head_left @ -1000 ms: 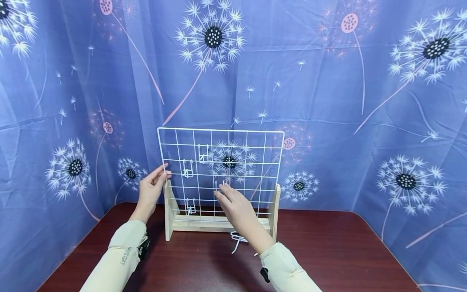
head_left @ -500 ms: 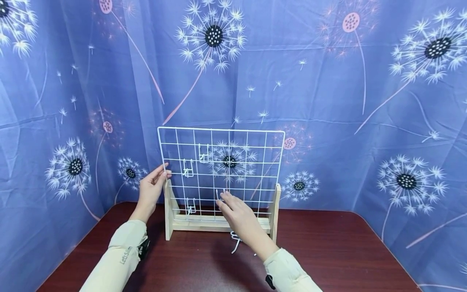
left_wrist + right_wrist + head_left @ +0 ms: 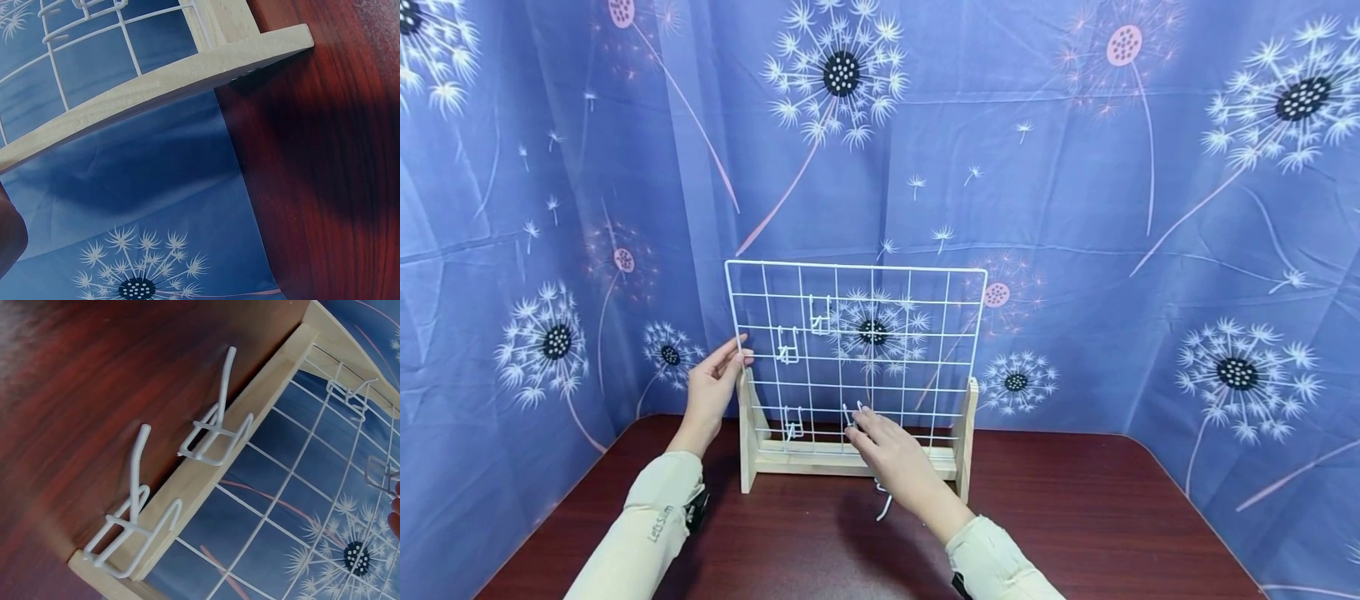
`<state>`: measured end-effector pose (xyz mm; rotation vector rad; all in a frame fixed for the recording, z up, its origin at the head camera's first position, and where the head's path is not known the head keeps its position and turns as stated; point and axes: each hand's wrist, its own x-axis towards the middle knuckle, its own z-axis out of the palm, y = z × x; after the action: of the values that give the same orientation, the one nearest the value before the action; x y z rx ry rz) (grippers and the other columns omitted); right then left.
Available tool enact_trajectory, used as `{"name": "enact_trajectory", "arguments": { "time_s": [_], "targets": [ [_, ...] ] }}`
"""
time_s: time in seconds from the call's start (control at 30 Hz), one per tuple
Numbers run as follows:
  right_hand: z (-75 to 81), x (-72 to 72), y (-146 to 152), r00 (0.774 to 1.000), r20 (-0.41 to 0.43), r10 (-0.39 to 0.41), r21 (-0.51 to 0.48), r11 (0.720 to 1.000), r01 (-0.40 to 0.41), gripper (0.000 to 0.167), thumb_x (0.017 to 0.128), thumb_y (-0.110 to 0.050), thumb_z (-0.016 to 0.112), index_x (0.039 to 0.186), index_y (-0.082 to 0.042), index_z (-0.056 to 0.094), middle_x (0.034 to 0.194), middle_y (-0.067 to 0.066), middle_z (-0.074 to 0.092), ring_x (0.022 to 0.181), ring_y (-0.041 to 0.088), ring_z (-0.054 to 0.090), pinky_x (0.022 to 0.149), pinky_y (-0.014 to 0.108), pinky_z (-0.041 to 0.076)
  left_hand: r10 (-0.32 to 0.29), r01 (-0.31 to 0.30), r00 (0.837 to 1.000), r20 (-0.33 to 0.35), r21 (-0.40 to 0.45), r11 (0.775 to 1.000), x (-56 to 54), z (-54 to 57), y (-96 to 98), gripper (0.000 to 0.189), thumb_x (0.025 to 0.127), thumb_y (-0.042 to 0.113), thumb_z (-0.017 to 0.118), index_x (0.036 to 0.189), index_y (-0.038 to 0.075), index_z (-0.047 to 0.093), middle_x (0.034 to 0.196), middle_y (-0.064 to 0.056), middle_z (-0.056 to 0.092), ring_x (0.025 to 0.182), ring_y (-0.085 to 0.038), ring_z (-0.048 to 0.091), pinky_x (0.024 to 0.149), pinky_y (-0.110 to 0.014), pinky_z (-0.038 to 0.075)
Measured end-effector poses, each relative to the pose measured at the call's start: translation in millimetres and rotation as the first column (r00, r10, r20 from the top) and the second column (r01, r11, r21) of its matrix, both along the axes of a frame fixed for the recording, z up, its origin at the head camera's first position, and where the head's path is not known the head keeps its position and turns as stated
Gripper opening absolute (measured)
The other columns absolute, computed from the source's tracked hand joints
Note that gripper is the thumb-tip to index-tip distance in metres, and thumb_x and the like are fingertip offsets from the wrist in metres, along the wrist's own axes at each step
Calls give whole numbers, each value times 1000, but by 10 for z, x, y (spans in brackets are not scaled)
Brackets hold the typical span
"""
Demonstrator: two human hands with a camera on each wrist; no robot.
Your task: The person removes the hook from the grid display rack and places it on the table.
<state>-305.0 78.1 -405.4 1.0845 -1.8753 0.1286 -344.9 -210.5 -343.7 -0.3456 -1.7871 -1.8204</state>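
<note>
A white wire grid panel [image 3: 895, 267] stands upright in a pale wooden stand [image 3: 808, 467]. My left hand [image 3: 709, 398] holds the grid's left edge just above the side post, thumb and fingers at the wire. Over the lower middle of the grid, my right hand [image 3: 898, 457] pinches a small white wire hook [image 3: 847, 414], its two prongs showing above the fingertips. In the right wrist view, part of that hook shows beside the fingers [image 3: 395, 522] at the right edge. Three similar hooks hang on the grid's left half: upper [image 3: 820, 323], middle [image 3: 787, 354] and lower [image 3: 793, 429].
Two loose wire hooks, one nearer [image 3: 135, 475] and one farther [image 3: 224, 387], lie by the stand's base in the right wrist view; my right arm partly covers them in the head view. The dark red table [image 3: 1060, 508] meets a blue dandelion-print curtain [image 3: 1075, 317] behind.
My right hand has moved down along the front of the grid with the hook, from mid-height toward the lower rows. The left hand stays at the left edge.
</note>
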Motion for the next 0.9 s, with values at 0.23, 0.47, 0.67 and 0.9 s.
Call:
{"name": "enact_trajectory", "arguments": {
  "time_s": [0.23, 0.47, 0.67, 0.9],
  "targets": [
    [-78, 5, -14, 1000, 12, 16, 24, 1000, -17, 48, 108, -20, 22, 107, -5, 68, 117, 15, 66, 112, 29, 62, 97, 37, 49, -1, 1, 1000, -3, -5, 1000, 5, -7, -4, 35, 96, -1, 54, 131, -6, 55, 102, -13, 71, 86, -5, 68, 81, -15, 52],
    [-137, 37, -23, 999, 53, 8, 72, 997, -12, 20, 92, -11, 54, 106, -6, 67, 118, 16, 65, 113, 30, 62, 97, 38, 49, -5, 5, 1000, -8, 3, 1000, 9, -12, -2, 35, 97, -1, 53, 130, -8, 54, 99, -6, 72, 85, -2, 68, 80, -14, 52],
    [-162, 63, -42, 996, 75, -41, 137, 990, 31, 22, 90, -12, 54, 108, -7, 66, 121, 15, 64, 116, 29, 60, 99, 37, 47, -14, 14, 1000, -12, -1, 1000, -4, -12, -6, 35, 97, -1, 53, 131, -8, 54, 99, -6, 72, 85, -2, 68, 81, -13, 51],
    [-217, 68, -64, 994, 52, -92, 188, 979, 80, 23, 86, -12, 64, 109, -11, 66, 123, 12, 64, 117, 25, 59, 100, 35, 47, -4, 4, 1000, -5, -17, 1000, 3, -4, 2, 35, 97, -1, 53, 131, -7, 54, 109, -29, 64, 86, -2, 67, 82, -14, 51]
  ]
}}
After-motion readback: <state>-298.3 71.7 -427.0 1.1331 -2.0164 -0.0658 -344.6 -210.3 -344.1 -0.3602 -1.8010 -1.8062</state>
